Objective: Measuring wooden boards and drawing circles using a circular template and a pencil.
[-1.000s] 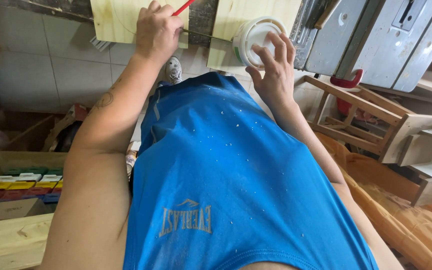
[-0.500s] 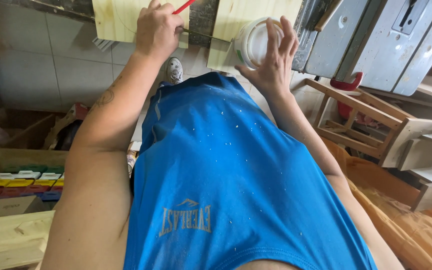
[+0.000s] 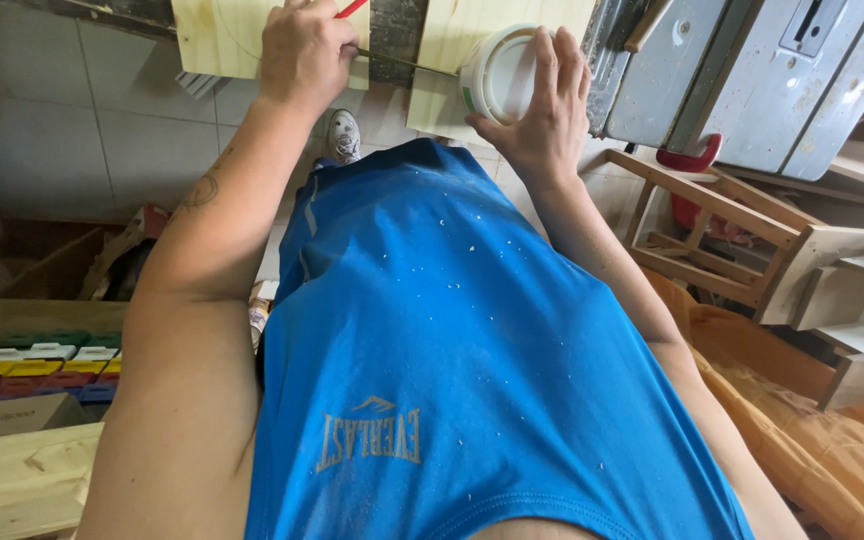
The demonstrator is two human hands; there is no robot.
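Pale wood: two boards at the top of the head view, a left board (image 3: 217,40) and a right board (image 3: 452,45), with a dark gap between them.

Item, left hand (image 3: 302,50): clenched around a red pencil (image 3: 352,8), of which only the red end shows above your knuckles. The fist rests on the left board's lower right corner.

Item, right hand (image 3: 550,110): fingers laid flat across a white round plastic tub (image 3: 497,75), thumb under its lower edge. You are grasping it and pressing it against the right board, just beside the grey table saw (image 3: 752,70).

Item, a thin dark strip (image 3: 392,62): runs from your left fist to the tub. What it is cannot be told.

Step in hand, as a judgement: marking out on the wood, with the tub steadied as a round guide. The next move calls for you to keep the tub still under your palm and bring the pencil point to its rim.

Change: a second ago your right hand was open below the tub; half a second ago it curled round it; now the fingers lie straight over it. Your left fist has not moved.

Surroundings: blue sleeveless shirt (image 3: 452,350), white shoe (image 3: 342,135), wooden stool frame (image 3: 712,230), carton of coloured packets (image 3: 42,365).
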